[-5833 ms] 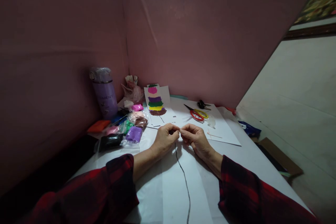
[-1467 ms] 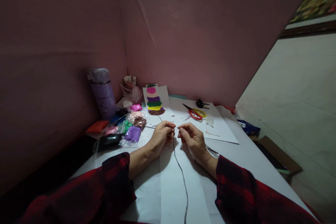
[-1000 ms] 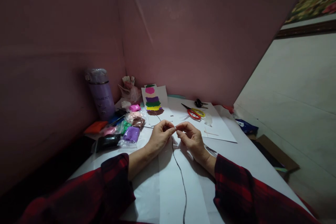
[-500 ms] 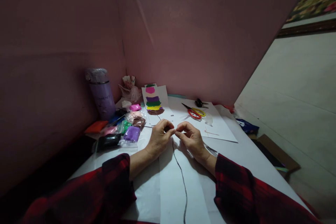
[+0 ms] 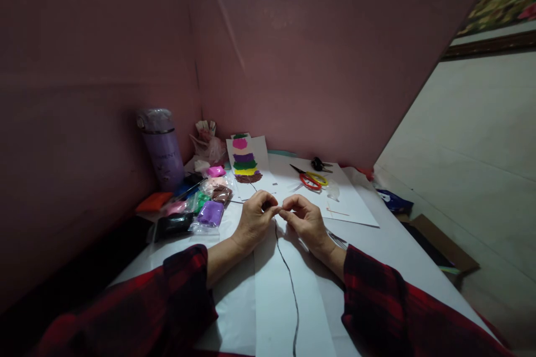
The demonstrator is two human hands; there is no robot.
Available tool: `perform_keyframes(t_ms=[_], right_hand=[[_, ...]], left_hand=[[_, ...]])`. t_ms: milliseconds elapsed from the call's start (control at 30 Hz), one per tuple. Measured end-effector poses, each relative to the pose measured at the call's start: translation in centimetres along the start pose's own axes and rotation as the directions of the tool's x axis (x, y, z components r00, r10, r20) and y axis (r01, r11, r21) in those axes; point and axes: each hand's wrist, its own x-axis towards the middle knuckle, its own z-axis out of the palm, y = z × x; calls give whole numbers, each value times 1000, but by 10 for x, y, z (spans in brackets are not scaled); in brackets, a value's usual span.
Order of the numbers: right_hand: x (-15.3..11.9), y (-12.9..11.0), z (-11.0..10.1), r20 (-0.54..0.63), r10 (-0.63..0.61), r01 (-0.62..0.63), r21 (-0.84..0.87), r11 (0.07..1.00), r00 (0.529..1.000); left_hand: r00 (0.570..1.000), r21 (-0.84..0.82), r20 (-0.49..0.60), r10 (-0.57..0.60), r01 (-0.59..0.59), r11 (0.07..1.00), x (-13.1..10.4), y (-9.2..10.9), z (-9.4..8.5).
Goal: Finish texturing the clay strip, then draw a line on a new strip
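My left hand [image 5: 257,218] and my right hand [image 5: 307,224] meet fingertip to fingertip above a white paper strip [image 5: 274,301]. Thumbs and forefingers are pinched together on both, and whatever lies between them is too small to make out. From beneath the fingers a thin, wavy dark line [image 5: 292,284] runs down the strip towards me; I cannot tell whether it is drawn or a laid strand. Beyond my hands stands a card with bands of coloured clay [image 5: 245,159] in pink, purple, green, yellow and brown.
Bagged clay packets, including a purple one [image 5: 210,213], lie left beside a purple bottle [image 5: 162,150]. Red-and-yellow scissors [image 5: 312,180] and black-handled keys [image 5: 320,164] rest behind my right hand on white paper [image 5: 360,212]. Pink walls [image 5: 288,67] close off the back and left.
Almost nothing differs. My right fingers have shifted very slightly, and both hands stay pinched together in the same place.
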Motion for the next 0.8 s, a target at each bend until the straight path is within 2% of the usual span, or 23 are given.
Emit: perform_keyframes(t_ms=[200, 400, 533, 700, 800], right_hand=[[0, -1, -1, 3, 18, -18, -3, 1000, 1000], [1, -4, -1, -7, -47, 47, -103, 994, 999], [0, -2, -2, 5, -45, 45, -165, 985, 999], [-3, 2, -3, 69, 60, -47, -184, 982, 996], [-3, 1, -3, 141, 132, -121, -87, 989, 981]], left_hand=[[1000, 22, -4, 21, -21, 1000, 0, 0, -1], [997, 69, -3, 80, -79, 994, -2, 2, -1], [995, 83, 2, 101, -101, 991, -3, 2, -1], [996, 65, -8, 87, -86, 994, -2, 2, -2], [1000, -4, -21, -1, 1, 1000, -1, 1, -1]])
